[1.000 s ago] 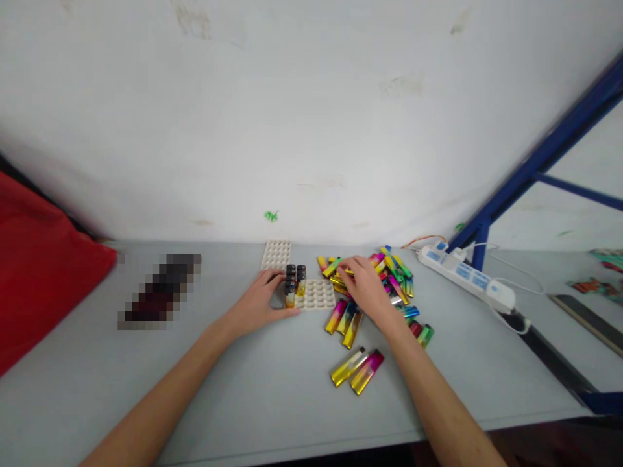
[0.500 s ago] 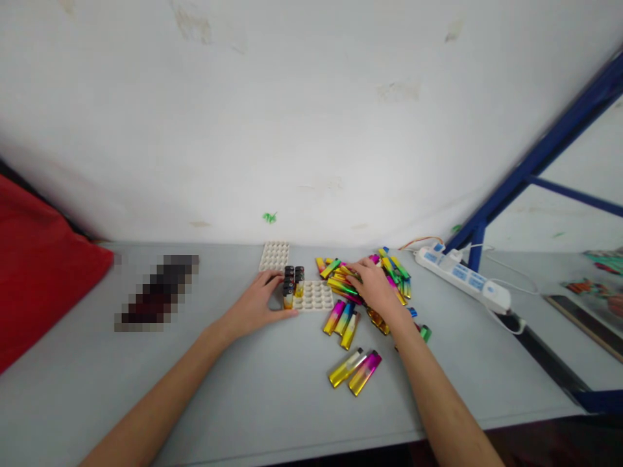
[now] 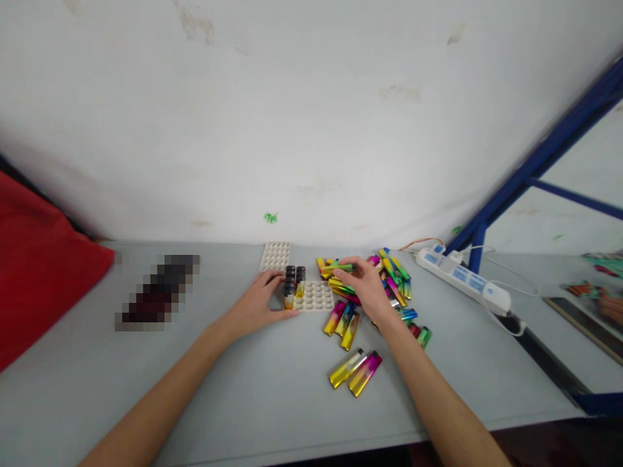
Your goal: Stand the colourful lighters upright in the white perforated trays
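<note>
Several lighters [image 3: 289, 295] stand upright at the left end of a white tray [image 3: 318, 298] with rows of holes. My left hand [image 3: 257, 301] rests at that end, thumb and fingers spread around the tray's left side. Between the thumb and fingers of my right hand [image 3: 365, 282] is a green and yellow lighter [image 3: 338, 268], lifted a little over the pile of colourful lighters [image 3: 396, 275]. Three lighters [image 3: 345, 321] lie just in front of the tray's right end, and two more [image 3: 357, 373] lie nearer the table's front edge.
A second white holed tray [image 3: 276, 255] lies behind the first. On the right are a white power strip [image 3: 462, 279] with cables and a blue metal frame [image 3: 535, 162]. Red cloth [image 3: 43, 259] and a pixelated dark object [image 3: 160, 292] are on the left.
My right hand has drawn slightly left and up from the pile, now with a green and yellow lighter in its fingers. My left hand has hardly moved.
</note>
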The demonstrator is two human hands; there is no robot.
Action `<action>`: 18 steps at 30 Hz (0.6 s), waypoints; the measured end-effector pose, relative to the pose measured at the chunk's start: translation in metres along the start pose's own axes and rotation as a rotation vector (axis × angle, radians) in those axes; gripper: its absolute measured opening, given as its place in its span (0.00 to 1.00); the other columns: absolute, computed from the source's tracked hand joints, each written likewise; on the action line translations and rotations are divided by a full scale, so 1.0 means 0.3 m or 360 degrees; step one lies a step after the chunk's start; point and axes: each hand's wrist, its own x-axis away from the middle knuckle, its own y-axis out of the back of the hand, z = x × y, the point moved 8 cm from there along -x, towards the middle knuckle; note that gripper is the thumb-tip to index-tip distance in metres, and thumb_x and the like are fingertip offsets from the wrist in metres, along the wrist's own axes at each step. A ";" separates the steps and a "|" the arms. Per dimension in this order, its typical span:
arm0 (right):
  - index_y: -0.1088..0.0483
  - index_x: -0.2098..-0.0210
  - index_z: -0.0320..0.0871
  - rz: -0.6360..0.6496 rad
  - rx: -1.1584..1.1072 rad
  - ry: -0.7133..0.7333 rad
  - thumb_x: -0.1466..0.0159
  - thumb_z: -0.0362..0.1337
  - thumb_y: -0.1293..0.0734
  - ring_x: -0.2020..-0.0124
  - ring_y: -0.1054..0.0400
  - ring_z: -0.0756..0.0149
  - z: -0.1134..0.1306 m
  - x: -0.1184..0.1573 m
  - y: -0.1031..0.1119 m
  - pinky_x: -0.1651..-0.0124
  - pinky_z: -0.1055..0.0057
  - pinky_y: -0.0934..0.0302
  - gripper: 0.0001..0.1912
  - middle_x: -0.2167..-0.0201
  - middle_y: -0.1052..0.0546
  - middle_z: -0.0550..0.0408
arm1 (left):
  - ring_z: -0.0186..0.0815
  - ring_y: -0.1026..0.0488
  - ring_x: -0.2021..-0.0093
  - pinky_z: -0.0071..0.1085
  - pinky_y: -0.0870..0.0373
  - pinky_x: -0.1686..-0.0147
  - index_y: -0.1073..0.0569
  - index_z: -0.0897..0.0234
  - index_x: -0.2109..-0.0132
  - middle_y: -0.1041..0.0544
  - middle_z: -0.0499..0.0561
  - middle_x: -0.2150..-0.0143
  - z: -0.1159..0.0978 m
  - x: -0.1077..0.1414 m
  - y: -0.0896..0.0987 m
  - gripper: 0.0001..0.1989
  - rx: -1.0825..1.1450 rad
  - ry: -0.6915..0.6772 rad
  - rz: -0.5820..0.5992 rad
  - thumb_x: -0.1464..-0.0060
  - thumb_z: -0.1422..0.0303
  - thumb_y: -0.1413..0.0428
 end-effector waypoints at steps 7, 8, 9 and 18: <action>0.18 0.62 0.46 0.0035 -0.0697 -0.0298 0.52 0.47 0.11 0.60 0.22 0.62 -0.020 0.022 -0.071 0.54 0.66 0.25 0.24 0.64 0.16 0.55 | 0.60 0.23 0.32 0.58 0.26 0.27 0.19 0.58 0.40 0.21 0.63 0.34 0.008 0.002 0.001 0.37 0.0004 0.0005 -0.0006 0.47 0.38 0.28; 0.18 0.62 0.46 0.0043 -0.0677 -0.0295 0.50 0.50 0.12 0.59 0.21 0.61 -0.016 0.023 -0.074 0.55 0.66 0.25 0.24 0.63 0.16 0.54 | 0.60 0.23 0.32 0.59 0.26 0.27 0.19 0.59 0.40 0.21 0.64 0.34 0.009 0.002 0.000 0.38 0.0001 0.0008 -0.0003 0.46 0.38 0.28; 0.19 0.62 0.46 0.0058 -0.0647 -0.0287 0.48 0.54 0.13 0.59 0.21 0.61 -0.011 0.024 -0.077 0.55 0.65 0.25 0.25 0.62 0.16 0.53 | 0.60 0.23 0.32 0.59 0.26 0.27 0.19 0.59 0.39 0.21 0.64 0.34 0.011 0.002 0.000 0.38 -0.0005 0.0011 -0.0002 0.46 0.38 0.28; 0.32 0.65 0.49 0.0312 -0.0570 -0.0311 0.45 0.70 0.18 0.79 0.47 0.74 0.000 0.060 -0.166 0.75 0.75 0.45 0.36 0.77 0.39 0.69 | 0.60 0.23 0.32 0.58 0.27 0.27 0.19 0.59 0.39 0.21 0.63 0.34 0.020 0.002 -0.006 0.38 -0.0025 0.0003 0.0003 0.47 0.39 0.28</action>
